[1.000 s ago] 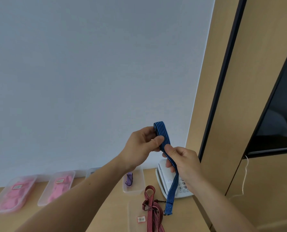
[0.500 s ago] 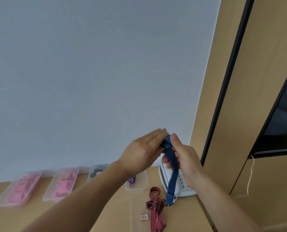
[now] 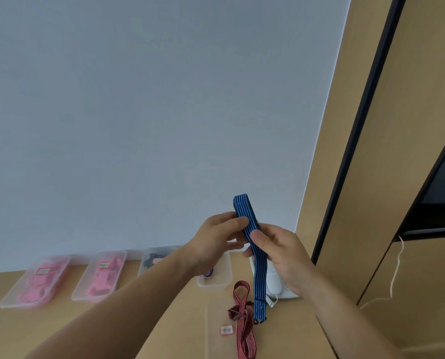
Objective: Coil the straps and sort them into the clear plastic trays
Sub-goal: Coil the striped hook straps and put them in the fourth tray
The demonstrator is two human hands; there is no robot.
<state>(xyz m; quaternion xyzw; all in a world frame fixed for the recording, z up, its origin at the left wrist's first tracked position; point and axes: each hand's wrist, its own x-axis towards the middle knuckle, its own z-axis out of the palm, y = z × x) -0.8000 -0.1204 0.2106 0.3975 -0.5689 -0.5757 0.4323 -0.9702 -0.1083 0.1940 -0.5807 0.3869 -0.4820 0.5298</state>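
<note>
A blue striped strap (image 3: 258, 270) is held up above the desk. My left hand (image 3: 217, 238) pinches its folded top, which sticks up past the fingers. My right hand (image 3: 281, 251) grips the strap just below, thumb across it. The free end hangs down to the desk. A red striped strap (image 3: 243, 314) lies loose in a clear tray (image 3: 213, 332) near the front. Four clear trays stand along the wall: two with pink straps (image 3: 37, 283) (image 3: 102, 278), one with dark straps (image 3: 155, 260), one with a purple strap (image 3: 217, 274).
A white desk phone (image 3: 274, 281) sits behind the hanging strap, partly hidden by my right hand. A wooden cabinet panel (image 3: 345, 203) rises right of the desk, and a thin white cord (image 3: 395, 275) hangs beside it. The white wall backs the trays.
The folded top of the blue strap now stands taller above my left fingers. My right hand has slid down the strap, and the hanging tail is shorter.
</note>
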